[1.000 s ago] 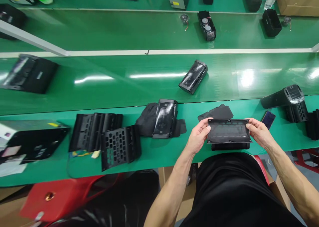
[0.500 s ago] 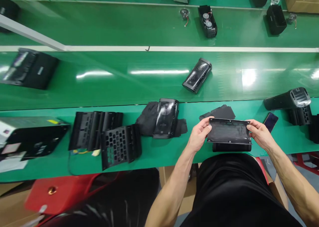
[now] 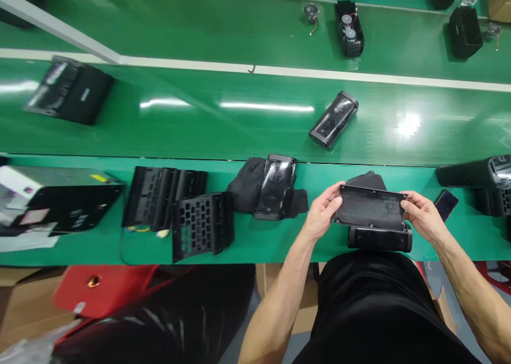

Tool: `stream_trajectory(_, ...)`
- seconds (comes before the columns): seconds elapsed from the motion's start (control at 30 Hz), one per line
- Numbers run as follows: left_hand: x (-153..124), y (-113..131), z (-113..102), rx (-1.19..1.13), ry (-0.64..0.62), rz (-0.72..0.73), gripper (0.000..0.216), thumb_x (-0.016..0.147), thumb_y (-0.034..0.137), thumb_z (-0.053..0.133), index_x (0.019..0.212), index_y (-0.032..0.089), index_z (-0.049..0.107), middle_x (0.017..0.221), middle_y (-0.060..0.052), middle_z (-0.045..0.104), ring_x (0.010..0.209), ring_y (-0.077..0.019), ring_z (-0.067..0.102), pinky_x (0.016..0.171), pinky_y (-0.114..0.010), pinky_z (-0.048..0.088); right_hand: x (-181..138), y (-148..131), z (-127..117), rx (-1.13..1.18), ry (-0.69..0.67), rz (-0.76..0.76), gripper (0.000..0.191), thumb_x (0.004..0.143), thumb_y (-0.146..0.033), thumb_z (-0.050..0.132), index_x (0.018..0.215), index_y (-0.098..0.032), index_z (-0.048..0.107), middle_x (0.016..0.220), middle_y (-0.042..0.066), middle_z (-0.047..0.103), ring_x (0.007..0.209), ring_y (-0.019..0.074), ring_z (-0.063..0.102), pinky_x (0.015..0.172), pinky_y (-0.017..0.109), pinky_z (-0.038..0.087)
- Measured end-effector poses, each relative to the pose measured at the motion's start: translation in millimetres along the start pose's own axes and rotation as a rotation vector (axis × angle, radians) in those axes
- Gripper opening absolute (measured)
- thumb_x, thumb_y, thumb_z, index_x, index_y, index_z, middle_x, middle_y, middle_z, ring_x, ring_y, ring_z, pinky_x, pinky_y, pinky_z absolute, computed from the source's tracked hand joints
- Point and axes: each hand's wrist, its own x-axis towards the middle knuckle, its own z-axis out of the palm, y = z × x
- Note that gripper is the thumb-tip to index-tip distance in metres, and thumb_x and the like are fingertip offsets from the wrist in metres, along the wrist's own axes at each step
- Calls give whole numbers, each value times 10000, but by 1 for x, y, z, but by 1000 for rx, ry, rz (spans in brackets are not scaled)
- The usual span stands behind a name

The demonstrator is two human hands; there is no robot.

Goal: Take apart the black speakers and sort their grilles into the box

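Observation:
I hold a flat black plastic panel by its two short ends, just above the near edge of the green bench. My left hand grips its left end and my right hand grips its right end, fingers curled round the edges. Right under the panel lies a black speaker body on the bench. Behind the panel sits a small stack of black fabric sheets.
A finished speaker rests on black cloth to my left, then black grille frames and a box. One speaker lies on the conveyor belt. A phone and black housings lie at right.
The camera has tilted and shifted, so everything sits a little to the right. The panel has dropped slightly closer to the speaker body beneath it. Both hands keep their grip.

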Motion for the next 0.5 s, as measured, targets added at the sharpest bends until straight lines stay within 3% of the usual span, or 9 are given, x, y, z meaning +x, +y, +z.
stream_trajectory(0.1, -2, -4, -2, -187, 69, -4, 805, 785, 664, 902, 1405, 182, 724, 1223, -127, 802, 1055, -281, 760, 934, -383, 594, 6, 0, 11, 48, 14, -8, 435, 661, -455, 1026, 977, -252, 807, 754, -34, 618, 608, 103, 513, 544, 227, 461)
stream_trajectory(0.27, -5, -18, 6, -497, 109, 18, 884, 779, 912, 707, 1288, 190, 752, 1326, -156, 771, 1269, -368, 690, 1048, -512, 566, 18, 4, 34, 76, 59, -55, 437, 669, -455, 1027, 1003, -267, 817, 789, -17, 638, 633, 112, 536, 562, 238, 494)
stream_trajectory(0.37, -3, -30, 15, -517, 101, 83, 897, 726, 910, 759, 1286, 209, 740, 1312, -146, 770, 1329, -377, 655, 1083, -527, 551, 24, 11, 50, 79, 70, -88, 426, 706, -453, 1010, 1044, -284, 814, 796, -18, 639, 639, 114, 547, 577, 242, 517)
stream_trajectory(0.5, 8, -47, 20, -553, 92, 81, 791, 708, 766, 891, 1264, 221, 754, 1352, -125, 772, 1434, -394, 603, 1214, -555, 477, 30, 26, 70, 119, 4, -42, 399, 727, -461, 1001, 1030, -281, 812, 843, -5, 680, 656, 121, 591, 576, 247, 534)
